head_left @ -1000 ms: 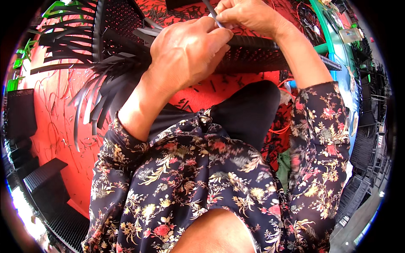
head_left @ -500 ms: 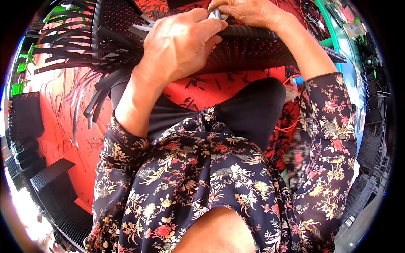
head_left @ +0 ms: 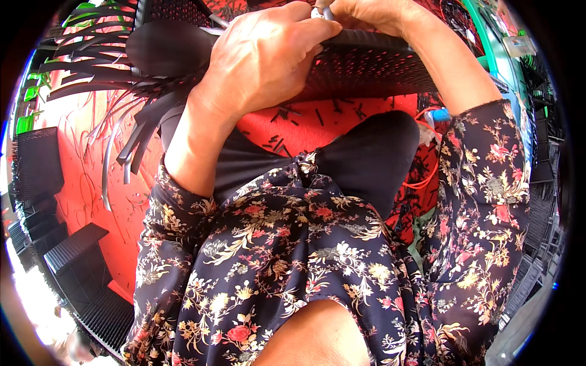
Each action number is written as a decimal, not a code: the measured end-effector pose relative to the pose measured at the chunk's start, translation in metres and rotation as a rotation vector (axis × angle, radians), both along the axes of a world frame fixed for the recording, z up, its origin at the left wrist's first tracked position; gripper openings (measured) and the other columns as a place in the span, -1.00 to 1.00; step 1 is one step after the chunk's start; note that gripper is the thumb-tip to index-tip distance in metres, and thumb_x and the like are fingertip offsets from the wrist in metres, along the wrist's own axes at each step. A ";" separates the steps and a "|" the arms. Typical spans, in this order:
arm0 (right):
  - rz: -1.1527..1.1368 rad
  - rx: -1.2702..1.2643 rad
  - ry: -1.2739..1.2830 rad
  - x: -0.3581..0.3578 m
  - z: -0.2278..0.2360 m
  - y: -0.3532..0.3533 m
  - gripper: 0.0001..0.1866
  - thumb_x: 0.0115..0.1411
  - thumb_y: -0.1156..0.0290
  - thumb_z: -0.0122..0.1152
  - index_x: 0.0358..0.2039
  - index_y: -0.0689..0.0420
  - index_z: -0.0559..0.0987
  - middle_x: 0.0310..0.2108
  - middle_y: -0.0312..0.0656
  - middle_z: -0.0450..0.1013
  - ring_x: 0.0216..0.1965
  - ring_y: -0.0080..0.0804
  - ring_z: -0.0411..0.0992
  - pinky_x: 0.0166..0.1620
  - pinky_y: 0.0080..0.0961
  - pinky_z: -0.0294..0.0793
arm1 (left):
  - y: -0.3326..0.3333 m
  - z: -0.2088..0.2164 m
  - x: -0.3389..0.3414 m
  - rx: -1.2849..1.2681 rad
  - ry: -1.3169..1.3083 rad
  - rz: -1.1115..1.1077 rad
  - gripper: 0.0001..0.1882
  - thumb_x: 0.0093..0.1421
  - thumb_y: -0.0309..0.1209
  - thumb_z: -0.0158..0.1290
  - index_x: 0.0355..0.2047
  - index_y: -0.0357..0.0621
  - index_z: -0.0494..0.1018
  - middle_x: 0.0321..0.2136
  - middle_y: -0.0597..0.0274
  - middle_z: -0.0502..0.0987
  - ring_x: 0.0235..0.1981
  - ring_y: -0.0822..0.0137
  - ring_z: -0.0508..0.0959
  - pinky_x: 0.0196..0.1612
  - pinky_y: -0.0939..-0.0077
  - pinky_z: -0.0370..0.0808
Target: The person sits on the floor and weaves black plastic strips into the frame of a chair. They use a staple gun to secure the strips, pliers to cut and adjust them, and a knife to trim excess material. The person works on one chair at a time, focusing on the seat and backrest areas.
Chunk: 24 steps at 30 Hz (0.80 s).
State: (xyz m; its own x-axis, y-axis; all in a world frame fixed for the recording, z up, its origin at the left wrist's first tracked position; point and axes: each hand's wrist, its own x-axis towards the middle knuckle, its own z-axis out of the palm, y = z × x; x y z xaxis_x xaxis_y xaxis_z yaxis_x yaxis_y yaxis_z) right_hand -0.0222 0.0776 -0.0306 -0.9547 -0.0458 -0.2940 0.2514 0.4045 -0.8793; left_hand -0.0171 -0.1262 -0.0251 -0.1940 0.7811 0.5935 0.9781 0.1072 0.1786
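A black woven piece of flat strips (head_left: pixel 372 68) stands over my knees, its rolled upper edge running under both hands. My left hand (head_left: pixel 259 58) is closed at that edge, thumb and fingers bent together; what they grip is hidden. Beside it, my right hand (head_left: pixel 381 12) is closed around a small grey-white piece (head_left: pixel 325 12) at the top of the view. That piece sits between the two hands, and its kind does not show. Long loose black strips (head_left: pixel 91 70) fan out from the weave on the left. A smooth dark oval (head_left: pixel 170 49) covers part of them.
Short black offcuts (head_left: pixel 282 116) litter the red floor (head_left: pixel 91 183). Dark woven pieces (head_left: pixel 76 247) stand at the left, with more black pieces along the right rim. A blue object (head_left: pixel 438 114) and a red cord (head_left: pixel 421 183) lie near my right arm.
My right hand has moved slightly right and up, its forearm swinging right. My left hand has shifted a little right. The dark oval has appeared over the loose strips.
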 end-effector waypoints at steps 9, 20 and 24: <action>0.036 0.260 -0.017 0.002 0.004 -0.003 -0.94 -0.17 0.63 0.17 -0.59 0.25 0.55 -0.70 -0.21 0.41 -0.68 -0.47 0.33 -0.62 -0.50 0.26 | 0.001 -0.007 -0.004 0.070 0.034 -0.055 -0.75 -0.04 -0.55 0.07 -0.28 -0.22 0.46 -0.58 0.16 0.34 -0.57 0.14 0.44 -0.55 0.32 0.40; 0.129 0.344 -0.014 0.006 0.010 -0.008 -0.87 -0.19 0.64 0.13 -0.54 0.27 0.57 -0.63 -0.23 0.45 -0.56 -0.47 0.35 -0.47 -0.51 0.32 | -0.002 -0.003 0.001 0.062 0.000 -0.035 -0.76 -0.03 -0.55 0.05 -0.27 -0.21 0.46 -0.56 0.14 0.35 -0.56 0.12 0.46 -0.55 0.31 0.41; 0.224 0.187 -0.062 0.003 0.000 0.003 -0.81 -0.16 0.69 0.07 -0.47 0.26 0.57 -0.56 -0.26 0.46 -0.48 -0.50 0.36 -0.39 -0.57 0.32 | -0.002 -0.005 0.000 0.028 -0.017 -0.029 -0.76 -0.01 -0.55 0.04 -0.27 -0.20 0.47 -0.56 0.13 0.35 -0.57 0.12 0.46 -0.55 0.31 0.41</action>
